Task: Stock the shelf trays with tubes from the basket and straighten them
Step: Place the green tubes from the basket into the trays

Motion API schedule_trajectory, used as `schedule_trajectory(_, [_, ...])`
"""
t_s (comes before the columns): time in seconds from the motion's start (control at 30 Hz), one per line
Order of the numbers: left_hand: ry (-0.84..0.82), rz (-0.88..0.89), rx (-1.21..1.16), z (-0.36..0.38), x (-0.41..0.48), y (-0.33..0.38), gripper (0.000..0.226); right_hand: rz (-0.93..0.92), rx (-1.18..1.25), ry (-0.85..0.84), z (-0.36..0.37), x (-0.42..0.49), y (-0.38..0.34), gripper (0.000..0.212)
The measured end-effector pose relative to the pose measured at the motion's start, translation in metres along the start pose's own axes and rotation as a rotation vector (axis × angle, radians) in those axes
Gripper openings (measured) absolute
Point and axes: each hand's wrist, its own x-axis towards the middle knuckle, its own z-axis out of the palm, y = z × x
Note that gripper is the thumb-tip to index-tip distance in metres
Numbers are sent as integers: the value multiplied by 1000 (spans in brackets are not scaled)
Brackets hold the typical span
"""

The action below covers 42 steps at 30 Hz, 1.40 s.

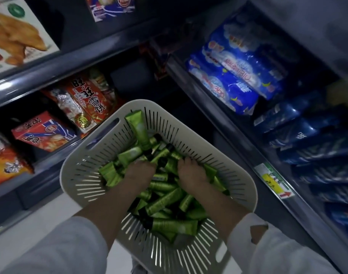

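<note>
The left hand (138, 174) and the right hand (190, 173) sit side by side, a little apart, low in the middle of the frame. Both are sunk knuckles-up into a heap of green tubes (165, 202) with black caps. The fingers of each hand curl down into the heap and close around tubes there, though the fingertips themselves are buried out of sight. Both forearms come up from the bottom edge, the left sleeve (56, 250) and the right sleeve (272, 252) pale grey and pushed back from the wrists.

The tubes lie loose and crisscrossed in a cream slotted basket (86, 175), which fills the centre of the frame. One tube (135, 126) leans upright against the basket's far wall, near a handle slot (102, 133) in the upper-left rim.

Beyond the basket, dark shelving runs up both sides. In the left half sit red snack packets (88, 101) and a red-and-blue box (44, 131), and a box printed with fried food (16, 34) stands in the upper left corner. In the right half, blue wrapped packs (234, 76) lie stacked on a shelf, with darker blue packs below them. A yellow price label (274, 182) is fixed to the shelf edge just right of the basket. Pale floor (40, 210) shows at lower left.
</note>
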Motion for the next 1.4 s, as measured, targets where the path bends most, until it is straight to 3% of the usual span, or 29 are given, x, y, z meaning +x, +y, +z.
schedule_trajectory(0.17, [32, 39, -2, -9, -15, -8, 47, 20, 213, -22, -11, -2, -5, 50])
schedule_trajectory(0.3, [73, 32, -111, -27, -32, -16, 35, 40, 244, -6, -26, -13, -15, 52])
schedule_trajectory(0.37, [42, 64, -139, -35, -41, -20, 40, 67, 231, -10, -31, -22, -19, 52])
schedule_trajectory(0.47, [3, 122, -154, -46, -56, -26, 48, 57, 212, 16, -45, -39, -22, 36])
schedule_trajectory(0.53, [31, 108, -198, -59, -66, -29, 37, 65, 238, 32, -63, -54, -24, 18])
schedule_trajectory(0.6, [92, 99, -253, -78, -77, -32, 26, 134, 285, 69, -83, -69, -24, 13])
schedule_trajectory(0.73, [290, 178, -415, -118, -101, -33, 14, 252, 448, 293, -126, -103, -20, 14])
schedule_trajectory(0.9, [557, 251, -621, -170, -145, -23, 18, 277, 630, 551, -176, -151, -13, 10])
schedule_trajectory(1.13, [892, 401, -972, -259, -200, 12, 24, 303, 827, 966, -244, -233, 7, 24])
schedule_trajectory(1.27, [899, 617, -1133, -300, -229, 57, 21, 293, 865, 1205, -274, -287, 22, 23])
schedule_trajectory(1.4, [906, 809, -1115, -331, -258, 108, 18, 298, 906, 1388, -292, -338, 47, 16])
